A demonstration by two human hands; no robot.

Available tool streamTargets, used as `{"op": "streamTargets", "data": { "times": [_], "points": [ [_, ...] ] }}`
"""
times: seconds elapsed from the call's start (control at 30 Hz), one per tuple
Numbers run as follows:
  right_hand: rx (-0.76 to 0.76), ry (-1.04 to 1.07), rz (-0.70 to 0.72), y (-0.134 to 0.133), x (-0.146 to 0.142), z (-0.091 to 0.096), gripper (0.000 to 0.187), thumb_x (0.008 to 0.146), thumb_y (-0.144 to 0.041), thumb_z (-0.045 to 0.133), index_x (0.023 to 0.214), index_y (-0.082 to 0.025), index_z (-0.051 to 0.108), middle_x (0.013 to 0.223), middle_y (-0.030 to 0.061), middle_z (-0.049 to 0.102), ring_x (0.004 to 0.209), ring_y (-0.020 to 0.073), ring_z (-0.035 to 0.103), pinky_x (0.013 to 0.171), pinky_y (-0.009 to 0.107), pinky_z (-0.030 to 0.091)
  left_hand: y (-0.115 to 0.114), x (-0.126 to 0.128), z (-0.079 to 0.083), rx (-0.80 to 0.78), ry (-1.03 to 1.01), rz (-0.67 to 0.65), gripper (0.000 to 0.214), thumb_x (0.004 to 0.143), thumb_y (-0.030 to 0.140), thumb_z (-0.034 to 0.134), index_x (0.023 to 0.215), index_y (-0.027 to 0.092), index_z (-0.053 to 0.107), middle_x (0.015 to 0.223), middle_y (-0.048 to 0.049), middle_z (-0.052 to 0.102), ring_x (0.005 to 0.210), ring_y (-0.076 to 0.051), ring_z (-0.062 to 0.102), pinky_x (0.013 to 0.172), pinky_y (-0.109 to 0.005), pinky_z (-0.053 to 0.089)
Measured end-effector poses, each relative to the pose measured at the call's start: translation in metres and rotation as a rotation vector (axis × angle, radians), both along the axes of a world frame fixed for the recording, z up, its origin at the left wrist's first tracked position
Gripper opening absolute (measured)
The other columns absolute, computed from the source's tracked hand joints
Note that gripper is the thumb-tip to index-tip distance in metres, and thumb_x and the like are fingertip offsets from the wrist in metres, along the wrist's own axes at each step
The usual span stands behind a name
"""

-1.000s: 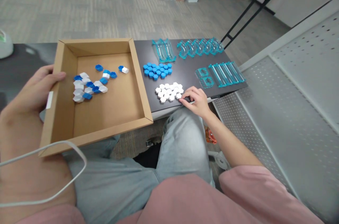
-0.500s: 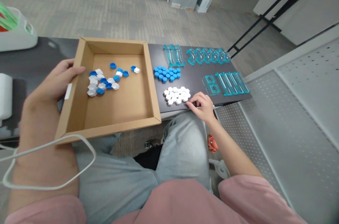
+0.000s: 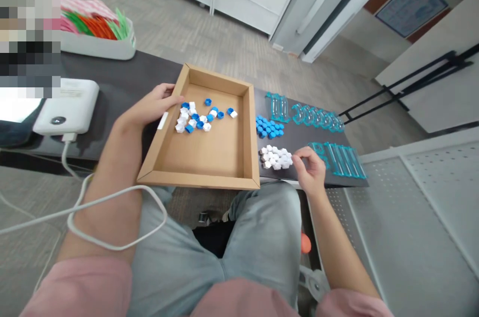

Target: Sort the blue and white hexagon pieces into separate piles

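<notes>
My left hand (image 3: 155,105) grips the left wall of a shallow cardboard box (image 3: 209,182), thumb over the rim. Loose blue and white hexagonal pieces (image 3: 194,122) lie in the box's upper left part. Just right of the box, a close-packed group of white hexagonal pieces (image 3: 277,158) sits on the dark table. My right hand (image 3: 311,169) is at that group's right edge, fingers curled and thumb against index finger. Whether a piece is pinched there is hidden. Behind the white group lies a cluster of blue hexagonal pieces (image 3: 268,127).
Clear teal plastic parts stand in rows at the back (image 3: 318,118) and right (image 3: 344,159) of the dark table (image 3: 157,65). On the left are a white device (image 3: 71,105) and a bin of coloured sticks (image 3: 99,47). A white cable (image 3: 108,202) loops over my left forearm.
The view has turned left, so everything sits further right in the picture. My right hand has moved from the white group's lower right corner to its right side. My left hand keeps hold of the box.
</notes>
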State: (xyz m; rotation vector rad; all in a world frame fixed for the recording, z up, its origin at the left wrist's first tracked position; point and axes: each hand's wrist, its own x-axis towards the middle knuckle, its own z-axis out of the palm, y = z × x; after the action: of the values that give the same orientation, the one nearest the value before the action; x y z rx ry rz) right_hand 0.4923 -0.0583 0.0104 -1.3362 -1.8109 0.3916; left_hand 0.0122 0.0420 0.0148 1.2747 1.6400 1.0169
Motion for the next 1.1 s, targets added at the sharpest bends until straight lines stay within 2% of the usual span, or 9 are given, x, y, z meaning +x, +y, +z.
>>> {"op": "streamTargets", "data": {
  "times": [0.13, 0.2, 0.33, 0.47, 0.7, 0.87, 0.97, 1.03, 1.1],
  "points": [
    [0.039, -0.307, 0.228, 0.045, -0.076, 0.041, 0.035, 0.117, -0.058, 0.056, 0.1, -0.032, 0.072, 0.092, 0.0086, 0.072, 0.087, 0.0314, 0.067, 0.09, 0.052, 0.055, 0.007, -0.008, -0.012, 0.049, 0.016, -0.024, 0.063, 0.083, 0.045, 0.083, 0.139, 0.02, 0.073, 0.143, -0.0113, 0.081, 0.14, -0.037, 0.074, 0.119, -0.051, 0.066],
    [0.047, -0.497, 0.267, 0.077, -0.115, 0.051, 0.03, 0.119, -0.052, 0.056, 0.111, -0.03, 0.075, 0.104, 0.0102, 0.078, 0.096, 0.0313, 0.071, 0.097, 0.05, 0.052, 0.01, -0.011, -0.018, 0.056, -0.001, -0.049, 0.064, 0.082, 0.047, 0.084, 0.139, 0.021, 0.074, 0.14, -0.011, 0.082, 0.137, -0.037, 0.075, 0.117, -0.051, 0.067],
    [-0.029, -0.899, 0.246, 0.136, -0.165, 0.043, 0.023, 0.11, -0.044, 0.072, 0.117, -0.023, 0.076, 0.115, 0.0168, 0.085, 0.111, 0.0381, 0.073, 0.099, 0.049, 0.048, 0.012, -0.015, -0.024, 0.06, -0.072, -0.095, 0.062, 0.082, 0.045, 0.086, 0.14, 0.023, 0.075, 0.139, -0.0111, 0.083, 0.134, -0.035, 0.078, 0.117, -0.05, 0.067],
    [-0.04, -1.101, 0.26, 0.159, -0.176, 0.026, 0.012, 0.105, -0.031, 0.073, 0.109, -0.021, 0.079, 0.108, 0.0188, 0.088, 0.112, 0.0408, 0.074, 0.104, 0.054, 0.043, 0.012, -0.016, -0.025, 0.053, -0.114, -0.106, 0.065, 0.08, 0.041, 0.09, 0.14, 0.023, 0.074, 0.14, -0.0136, 0.083, 0.136, -0.036, 0.078, 0.12, -0.05, 0.065],
    [-0.102, -1.055, 0.228, 0.145, -0.186, 0.029, 0.021, 0.105, -0.035, 0.07, 0.117, -0.02, 0.077, 0.119, 0.0188, 0.088, 0.116, 0.0425, 0.076, 0.108, 0.056, 0.039, 0.014, -0.014, -0.024, 0.064, -0.126, -0.108, 0.064, 0.079, 0.042, 0.091, 0.138, 0.022, 0.075, 0.14, -0.0145, 0.084, 0.137, -0.037, 0.077, 0.121, -0.052, 0.064],
    [-0.155, -0.947, 0.269, 0.144, -0.195, 0.026, 0.014, 0.108, -0.032, 0.067, 0.113, -0.023, 0.076, 0.118, 0.0142, 0.088, 0.119, 0.0383, 0.077, 0.11, 0.053, 0.042, 0.012, -0.012, -0.021, 0.083, -0.125, -0.096, 0.062, 0.078, 0.041, 0.089, 0.135, 0.02, 0.075, 0.141, -0.0164, 0.082, 0.137, -0.036, 0.077, 0.124, -0.052, 0.062],
    [-0.186, -0.689, 0.277, 0.144, -0.181, 0.029, 0.022, 0.105, -0.034, 0.072, 0.125, -0.025, 0.072, 0.116, 0.0109, 0.086, 0.111, 0.0327, 0.079, 0.101, 0.046, 0.053, 0.011, -0.011, -0.022, 0.087, -0.132, -0.091, 0.062, 0.078, 0.041, 0.089, 0.134, 0.019, 0.075, 0.14, -0.0169, 0.082, 0.136, -0.035, 0.078, 0.124, -0.053, 0.061],
    [-0.177, -0.448, 0.287, 0.141, -0.157, 0.034, 0.035, 0.101, -0.038, 0.079, 0.132, -0.026, 0.067, 0.118, 0.0093, 0.084, 0.106, 0.0292, 0.079, 0.094, 0.043, 0.059, 0.011, -0.011, -0.023, 0.085, -0.129, -0.088, 0.061, 0.078, 0.04, 0.089, 0.134, 0.019, 0.075, 0.14, -0.0166, 0.082, 0.136, -0.035, 0.077, 0.125, -0.052, 0.062],
    [-0.156, -0.234, 0.262, 0.133, -0.123, 0.039, 0.044, 0.096, -0.043, 0.085, 0.131, -0.028, 0.063, 0.119, 0.0083, 0.081, 0.104, 0.0273, 0.079, 0.092, 0.041, 0.063, 0.012, -0.011, -0.024, 0.082, -0.121, -0.086, 0.06, 0.079, 0.039, 0.088, 0.134, 0.019, 0.075, 0.14, -0.0157, 0.082, 0.138, -0.036, 0.076, 0.124, -0.052, 0.062]
  ]
}}
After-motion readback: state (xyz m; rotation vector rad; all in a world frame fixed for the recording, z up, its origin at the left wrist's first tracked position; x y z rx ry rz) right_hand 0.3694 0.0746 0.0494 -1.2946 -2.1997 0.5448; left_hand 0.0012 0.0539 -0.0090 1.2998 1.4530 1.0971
